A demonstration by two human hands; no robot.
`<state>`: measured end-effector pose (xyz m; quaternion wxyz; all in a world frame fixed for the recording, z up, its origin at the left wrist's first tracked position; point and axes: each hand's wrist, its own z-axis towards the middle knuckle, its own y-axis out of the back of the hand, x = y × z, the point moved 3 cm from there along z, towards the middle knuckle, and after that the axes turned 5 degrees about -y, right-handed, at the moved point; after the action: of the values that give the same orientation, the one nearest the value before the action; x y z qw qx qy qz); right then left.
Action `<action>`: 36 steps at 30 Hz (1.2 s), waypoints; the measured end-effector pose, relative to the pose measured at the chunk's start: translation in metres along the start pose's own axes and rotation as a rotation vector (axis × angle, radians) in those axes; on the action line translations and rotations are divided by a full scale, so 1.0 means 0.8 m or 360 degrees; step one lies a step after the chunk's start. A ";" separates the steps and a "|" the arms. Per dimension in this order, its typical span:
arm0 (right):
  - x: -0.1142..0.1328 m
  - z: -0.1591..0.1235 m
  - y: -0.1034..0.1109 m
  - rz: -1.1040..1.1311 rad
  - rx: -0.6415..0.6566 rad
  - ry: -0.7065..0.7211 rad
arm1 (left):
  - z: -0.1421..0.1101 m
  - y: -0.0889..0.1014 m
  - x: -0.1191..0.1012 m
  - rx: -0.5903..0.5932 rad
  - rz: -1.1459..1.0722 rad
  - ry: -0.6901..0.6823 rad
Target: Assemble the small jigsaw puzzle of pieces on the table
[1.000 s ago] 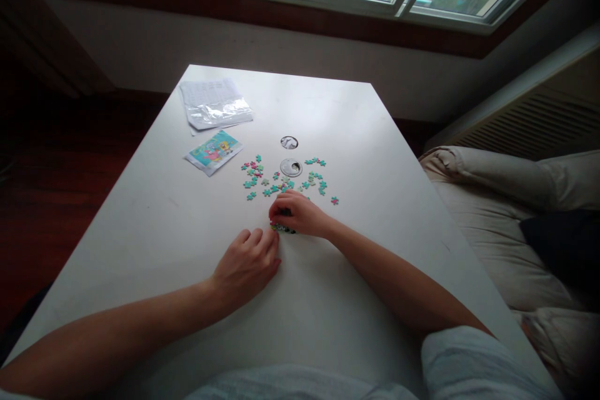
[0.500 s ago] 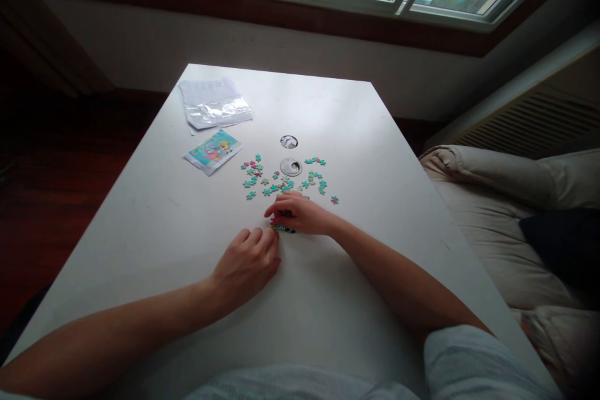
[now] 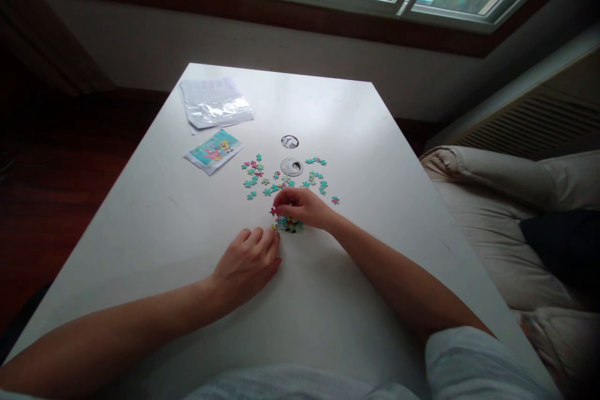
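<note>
A small block of joined jigsaw pieces (image 3: 293, 225), colourful with teal, yellow and dark parts, lies flat on the white table (image 3: 347, 300). My left hand (image 3: 248, 257) rests at its lower left corner, fingers curled together and fingertips against the edge. Over the block's upper side is my right hand (image 3: 304, 207), thumb and forefinger closed on a pink jigsaw piece (image 3: 275, 212) at the upper left. My right fingers hide part of the block. Loose jigsaw pieces (image 3: 267, 190), mostly teal, green and pink, are scattered just beyond.
A picture sheet (image 3: 215, 150) with cartoon figures lies at the left. Behind it are papers with a clear plastic bag (image 3: 218, 106). Two round inserts, a nearer one (image 3: 287, 169) and a farther one (image 3: 289, 142), are set in the table. A padded seat (image 3: 497, 231) stands at right.
My right hand has shifted slightly up and right, uncovering more of the joined pieces. My left hand has stayed at the corner.
</note>
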<state>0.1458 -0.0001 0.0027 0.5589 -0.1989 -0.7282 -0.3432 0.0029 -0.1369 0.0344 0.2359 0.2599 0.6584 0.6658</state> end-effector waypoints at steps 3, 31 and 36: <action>-0.001 0.001 0.001 0.0048 -0.0044 -0.0001 | 0.000 0.001 0.000 -0.0004 -0.0025 0.0002; -0.012 0.001 0.001 0.0881 -0.0143 -0.0257 | 0.000 -0.003 0.002 0.0025 0.0028 -0.0008; -0.007 -0.001 0.000 0.0858 -0.0126 -0.0247 | -0.001 -0.005 0.002 0.0018 0.0021 0.0000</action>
<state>0.1483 -0.0001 -0.0027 0.5644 -0.4328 -0.6756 -0.1941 0.0013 -0.1367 0.0304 0.2300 0.2654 0.6605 0.6636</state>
